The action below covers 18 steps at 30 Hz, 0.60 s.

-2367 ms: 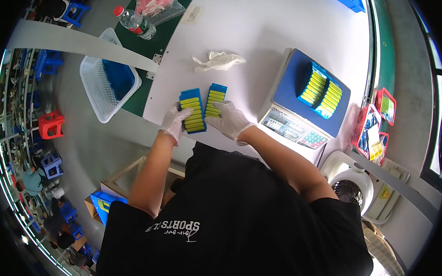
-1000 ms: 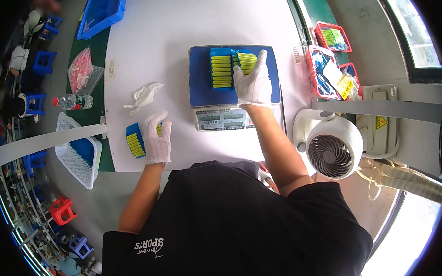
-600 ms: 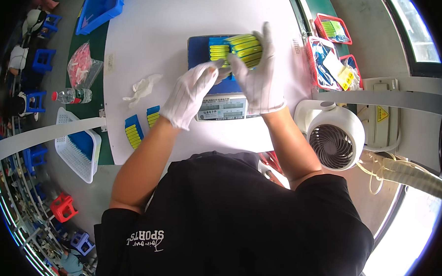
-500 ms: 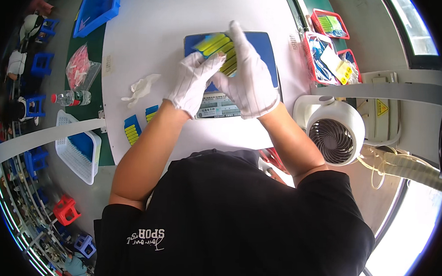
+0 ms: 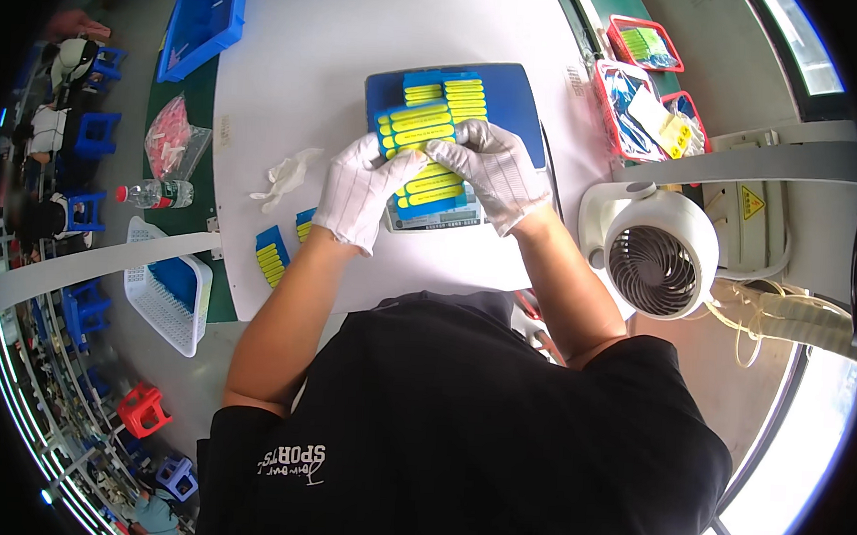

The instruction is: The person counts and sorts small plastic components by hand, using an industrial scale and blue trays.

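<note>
Both my hands wear white striped gloves and meet over a blue-topped electronic scale [image 5: 517, 109]. Between them is a blue card with rows of yellow strips [image 5: 417, 131], tilted up toward me. My left hand [image 5: 360, 190] pinches its lower left part. Thumb and fingers of my right hand [image 5: 499, 175] close on its right side. More yellow strips on blue [image 5: 434, 186] show below my thumbs. Just beyond, smaller yellow-strip cards [image 5: 466, 99] appear over the scale's top; I cannot tell whether they rest on it. My hands partly cover the scale's display panel [image 5: 435, 220].
At the left lie two blue cards with yellow strips [image 5: 271, 256] and a loose white glove [image 5: 287, 177]. A blue tray [image 5: 205, 28] stands far left, above a bottle [image 5: 154, 194] and white basket [image 5: 166, 294]. Red baskets [image 5: 607, 113] and a white fan [image 5: 654, 249] are at right.
The blurred, moving yellow-strip card has come to face me, held steadier. My right hand has lowered from its raised, stretched pose and closed on the card's right side.
</note>
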Tool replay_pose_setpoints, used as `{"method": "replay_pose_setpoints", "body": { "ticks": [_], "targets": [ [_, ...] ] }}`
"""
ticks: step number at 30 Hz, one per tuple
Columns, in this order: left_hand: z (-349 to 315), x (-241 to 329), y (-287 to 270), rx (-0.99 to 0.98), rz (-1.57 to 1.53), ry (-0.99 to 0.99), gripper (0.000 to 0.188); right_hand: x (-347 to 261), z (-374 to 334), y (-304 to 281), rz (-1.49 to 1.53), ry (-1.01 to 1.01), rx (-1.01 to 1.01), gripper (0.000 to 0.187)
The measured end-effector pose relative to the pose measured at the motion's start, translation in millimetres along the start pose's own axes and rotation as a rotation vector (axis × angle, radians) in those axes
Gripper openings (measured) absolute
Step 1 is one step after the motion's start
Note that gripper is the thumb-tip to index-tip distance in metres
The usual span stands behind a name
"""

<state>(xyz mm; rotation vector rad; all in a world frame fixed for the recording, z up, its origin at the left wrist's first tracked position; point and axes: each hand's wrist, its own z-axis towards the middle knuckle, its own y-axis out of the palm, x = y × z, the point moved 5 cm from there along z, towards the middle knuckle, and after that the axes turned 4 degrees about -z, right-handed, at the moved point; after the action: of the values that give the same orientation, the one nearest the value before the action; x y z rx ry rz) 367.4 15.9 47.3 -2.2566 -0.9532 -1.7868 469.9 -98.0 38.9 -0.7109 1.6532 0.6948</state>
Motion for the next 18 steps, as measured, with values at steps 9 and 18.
{"method": "replay_pose_setpoints", "body": {
  "ticks": [9,18],
  "targets": [
    [-11.4,-9.0,-15.2,0.092,-0.045,-0.085,0.023,11.5,1.1,5.8,0.015,0.180,-0.005,0.023],
    [0.3,-15.8,-30.5,0.137,-0.005,-0.017,0.019,16.2,10.7,12.6,0.066,0.218,0.006,0.025]
  ]
}}
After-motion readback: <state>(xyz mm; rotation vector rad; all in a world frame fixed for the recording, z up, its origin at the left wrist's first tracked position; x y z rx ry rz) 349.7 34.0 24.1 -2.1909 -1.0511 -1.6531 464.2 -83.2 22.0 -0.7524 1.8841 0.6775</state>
